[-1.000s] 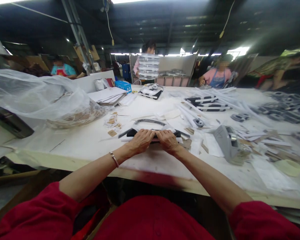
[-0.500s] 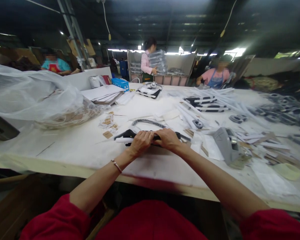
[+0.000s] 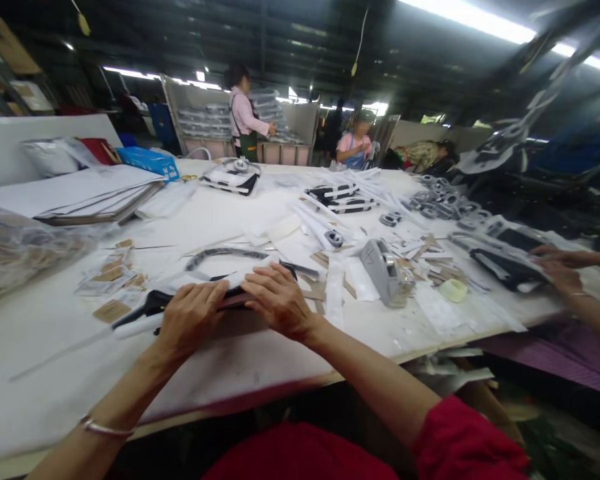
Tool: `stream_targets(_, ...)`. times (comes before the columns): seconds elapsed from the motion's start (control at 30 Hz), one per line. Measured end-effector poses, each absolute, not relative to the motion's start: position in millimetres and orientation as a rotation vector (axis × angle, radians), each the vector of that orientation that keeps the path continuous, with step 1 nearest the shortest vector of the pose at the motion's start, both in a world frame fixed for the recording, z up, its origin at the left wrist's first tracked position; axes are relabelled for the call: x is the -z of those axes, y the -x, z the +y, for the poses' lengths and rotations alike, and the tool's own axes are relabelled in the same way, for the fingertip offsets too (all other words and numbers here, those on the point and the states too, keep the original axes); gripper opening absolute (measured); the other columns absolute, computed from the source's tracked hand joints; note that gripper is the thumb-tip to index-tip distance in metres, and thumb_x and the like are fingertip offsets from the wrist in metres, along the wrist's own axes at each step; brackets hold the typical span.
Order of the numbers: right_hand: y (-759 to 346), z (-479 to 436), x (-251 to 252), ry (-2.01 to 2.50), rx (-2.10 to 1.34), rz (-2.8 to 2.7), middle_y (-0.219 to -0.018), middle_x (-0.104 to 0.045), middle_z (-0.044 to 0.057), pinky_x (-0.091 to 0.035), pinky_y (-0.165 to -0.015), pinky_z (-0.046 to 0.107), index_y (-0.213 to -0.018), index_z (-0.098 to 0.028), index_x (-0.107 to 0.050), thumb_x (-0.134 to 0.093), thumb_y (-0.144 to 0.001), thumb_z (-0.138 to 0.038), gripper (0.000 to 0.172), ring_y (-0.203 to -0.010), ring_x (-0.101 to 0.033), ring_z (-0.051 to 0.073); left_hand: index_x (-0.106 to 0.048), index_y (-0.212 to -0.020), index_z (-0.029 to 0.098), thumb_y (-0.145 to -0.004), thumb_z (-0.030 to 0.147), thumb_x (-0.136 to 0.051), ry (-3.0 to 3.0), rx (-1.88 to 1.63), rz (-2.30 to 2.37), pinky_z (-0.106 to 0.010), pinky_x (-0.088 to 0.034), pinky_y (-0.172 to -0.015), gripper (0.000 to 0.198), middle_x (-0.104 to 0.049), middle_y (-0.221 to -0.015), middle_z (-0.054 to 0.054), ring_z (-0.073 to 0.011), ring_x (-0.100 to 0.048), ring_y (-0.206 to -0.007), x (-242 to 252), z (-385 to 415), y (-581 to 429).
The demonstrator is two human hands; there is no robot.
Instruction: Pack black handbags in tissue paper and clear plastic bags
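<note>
A black handbag (image 3: 234, 295) with white wrapping on it lies on the table in front of me. Its handle (image 3: 220, 252), wrapped in clear plastic, curves up on the far side. My left hand (image 3: 194, 312) is closed over the bag's near edge, left of the middle. On the same edge, a small gap away, my right hand (image 3: 279, 298) curls its fingers over the top. The undersides of the fingers and much of the bag are hidden. From the bag's left end a thin pale strip (image 3: 63, 357) runs onto the table.
At right, a co-worker's hands (image 3: 563, 270) rest at another black bag (image 3: 505, 267). A grey tape dispenser (image 3: 380, 270) stands near cardboard scraps (image 3: 425, 257). Small brown tags (image 3: 113, 273) lie at left, before stacked white boards (image 3: 80, 190). More wrapped bags (image 3: 340, 197) sit farther back.
The view has turned right, bringing a co-worker's hands and bag into sight. My hands, together before, are now slightly apart on the bag, and its left end points more toward me.
</note>
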State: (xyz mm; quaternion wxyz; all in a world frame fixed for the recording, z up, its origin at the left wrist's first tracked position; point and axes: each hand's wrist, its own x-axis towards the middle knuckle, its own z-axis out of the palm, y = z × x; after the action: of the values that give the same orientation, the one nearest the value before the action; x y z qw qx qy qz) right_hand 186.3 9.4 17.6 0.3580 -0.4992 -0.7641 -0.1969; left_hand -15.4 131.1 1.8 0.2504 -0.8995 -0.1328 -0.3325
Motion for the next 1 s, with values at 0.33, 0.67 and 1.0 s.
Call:
stream_targets(0.33, -320, -85, 33, 1.941, 0.006, -1.33, -0.086, -0.073, 0.003, -0.051, -0.077, 0.036, -0.086, -0.023, -0.072, -0.07, -0.083, -0.029, 0.007, -0.083, -0.067, 0.023, -0.054, -0.131, 0.02, -0.088, 0.03, -0.063, 2.247, 1.123, -0.728, -0.037, -0.053, -0.079, 0.045, -0.072, -0.095, -0.008, -0.0277, -0.069, -0.085, 5, 150, 46)
stream_targets(0.67, -331, -84, 59, 2.136, -0.291, -1.362, -0.08, -0.065, 0.002, -0.042, -0.078, 0.033, -0.072, -0.023, -0.068, -0.066, -0.079, -0.027, 0.008, -0.084, -0.058, 0.022, -0.044, -0.144, 0.032, -0.086, 0.032, -0.067, 2.208, 1.22, -0.926, -0.041, -0.057, -0.078, 0.062, -0.071, -0.093, -0.004, -0.029, -0.069, -0.084, 19, 151, 49)
stream_targets(1.0, -360, -82, 40, 1.698, -0.655, -0.757, -0.063, -0.057, -0.001, -0.037, -0.06, 0.028, -0.066, -0.02, -0.063, -0.073, -0.066, -0.061, 0.042, -0.059, -0.047, 0.015, -0.062, -0.119, 0.016, -0.086, 0.033, -0.064, 2.139, 1.216, -0.924, -0.034, -0.051, -0.073, 0.037, -0.073, -0.09, -0.008, -0.0269, -0.069, -0.077, 20, 152, 56)
